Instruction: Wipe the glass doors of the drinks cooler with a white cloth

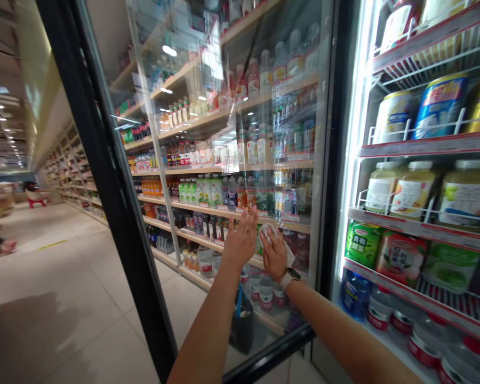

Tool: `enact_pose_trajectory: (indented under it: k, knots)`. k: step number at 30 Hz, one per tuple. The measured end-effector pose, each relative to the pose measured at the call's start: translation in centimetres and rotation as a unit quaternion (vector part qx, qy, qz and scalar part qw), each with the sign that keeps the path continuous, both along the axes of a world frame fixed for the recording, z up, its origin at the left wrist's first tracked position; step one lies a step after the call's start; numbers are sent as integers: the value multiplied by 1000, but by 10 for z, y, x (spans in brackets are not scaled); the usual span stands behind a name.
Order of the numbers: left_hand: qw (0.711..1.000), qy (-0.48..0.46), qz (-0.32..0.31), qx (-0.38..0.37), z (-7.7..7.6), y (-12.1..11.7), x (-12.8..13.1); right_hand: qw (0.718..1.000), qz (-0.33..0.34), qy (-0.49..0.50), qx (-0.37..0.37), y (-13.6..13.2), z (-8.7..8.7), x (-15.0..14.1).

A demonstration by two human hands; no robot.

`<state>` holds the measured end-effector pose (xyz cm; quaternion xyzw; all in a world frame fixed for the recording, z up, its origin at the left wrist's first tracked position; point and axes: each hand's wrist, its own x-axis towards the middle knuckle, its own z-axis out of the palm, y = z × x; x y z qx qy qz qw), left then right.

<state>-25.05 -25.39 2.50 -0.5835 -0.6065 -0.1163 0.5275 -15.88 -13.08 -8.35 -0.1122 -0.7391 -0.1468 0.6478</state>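
A glass cooler door with a black frame stands swung out in front of me. My left hand lies against the pane with its fingers stretched out and holds nothing. Just right of it and slightly lower, my right hand presses a white cloth to the glass. Part of the cloth is hidden under the palm and fingers. A watch is on my right wrist.
At right is the lit cooler, its wire shelves holding bottles, cans and pouches. Wooden shelves of drinks show through the pane, as does a dark bag or bucket low down. A tiled aisle with a red stool runs left.
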Motion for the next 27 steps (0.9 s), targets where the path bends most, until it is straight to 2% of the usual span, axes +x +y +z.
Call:
enact_pose_trajectory:
  k: [3,9,12,15,20,22,24,27]
  knots:
    - [1000,5,-1,7,-1,0,0,1000,3,0,1,-1,-6,0]
    - [1000,15,3,22,-2,2,0,1000,16,3,-24,-11,-35,1]
    - [1000,11,-1,22,-2,2,1,999,20,-1,-27,-13,-35,3]
    - [1000,5,-6,18,-1,1,1,999,25,-14,-23,-11,-7,5]
    - [1000,-5,-11,2,-1,2,-1,999,43,17,-26,-7,77,-1]
    - [1000,-3,-7,0,-1,2,-1,998,42,43,-29,-8,99,-5]
    - [1000,2,-4,0,-2,3,-1,997,41,59,-28,-9,107,-7]
    - [1000,1,-4,-1,-2,2,0,997,46,63,-20,-10,100,-8]
